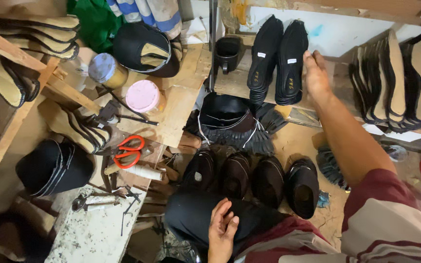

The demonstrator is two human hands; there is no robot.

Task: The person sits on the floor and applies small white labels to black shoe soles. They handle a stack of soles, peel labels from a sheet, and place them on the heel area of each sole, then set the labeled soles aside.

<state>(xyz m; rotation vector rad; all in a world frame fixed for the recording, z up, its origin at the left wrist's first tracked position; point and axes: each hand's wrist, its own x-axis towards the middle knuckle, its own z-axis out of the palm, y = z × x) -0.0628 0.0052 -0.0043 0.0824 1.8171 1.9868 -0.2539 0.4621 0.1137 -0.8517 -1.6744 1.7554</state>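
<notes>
Black shoe soles (277, 61), two of them, are stood upright side by side on a wooden shelf (235, 83) at the top centre of the head view. The right hand (316, 73) is stretched out to them with its fingers extended and open, and its fingertips are laid against the outer edge of the right-hand sole; nothing is gripped. The left hand (221, 231) is rested low in the frame on a knee clad in dark trousers (191, 219), with fingers loosely curled and nothing held. Between the two hands, four dark shoe uppers (254, 180) are lined up in a row on the floor. Just above that row, a black bundle of cut pieces (230, 122) tied with white string is seen below the shelf. To the right of the shelf, a stack of tan insoles (400, 83) edged in black is stood on end. On the wooden counter (171, 117) at the left, red-handled scissors (128, 152) are laid near a pink-lidded jar (143, 96) and a second jar with a pale blue lid (104, 69).
</notes>
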